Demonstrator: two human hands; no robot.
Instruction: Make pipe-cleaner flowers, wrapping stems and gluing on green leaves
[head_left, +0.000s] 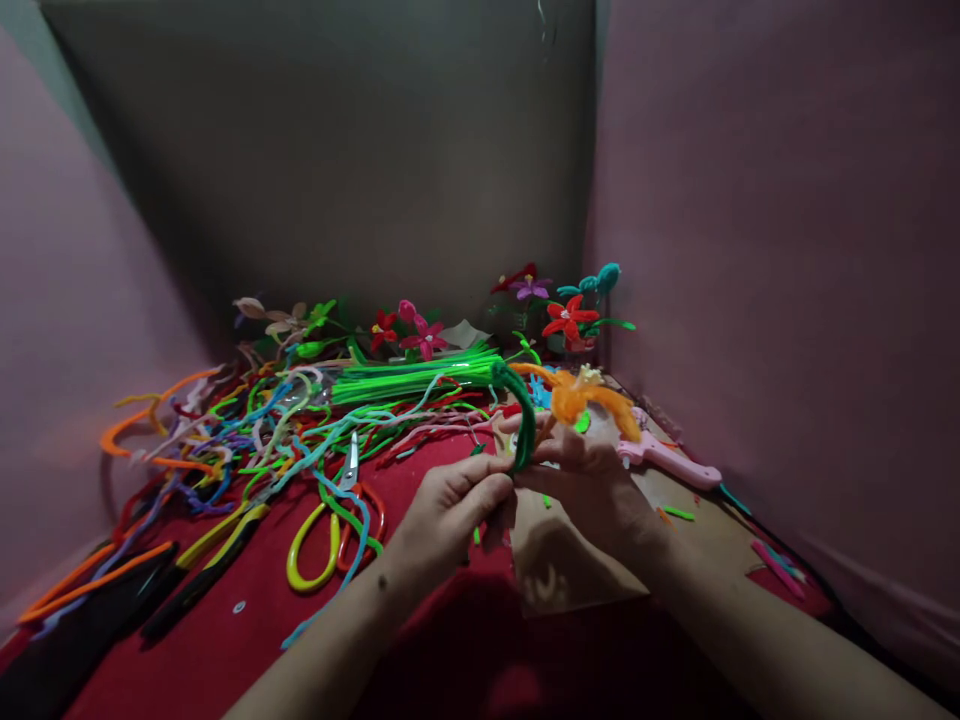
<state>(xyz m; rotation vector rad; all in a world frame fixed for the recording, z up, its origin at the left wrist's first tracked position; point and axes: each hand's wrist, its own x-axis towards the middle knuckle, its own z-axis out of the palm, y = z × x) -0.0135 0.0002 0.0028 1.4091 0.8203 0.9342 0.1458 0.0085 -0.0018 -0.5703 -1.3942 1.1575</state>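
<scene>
The left hand pinched the green strip, which curved up, left of the flower the right hand held.

Red-and-yellow scissors, black-and-yellow pliers, pink wall

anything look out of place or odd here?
Yes: the tangled pipe cleaners at left look messy beside the neatly aligned bright-green bundle. Also, a light-blue strand crosses the handles of the scissors, as if left there by chance. No spill or breakage stands out.
</scene>
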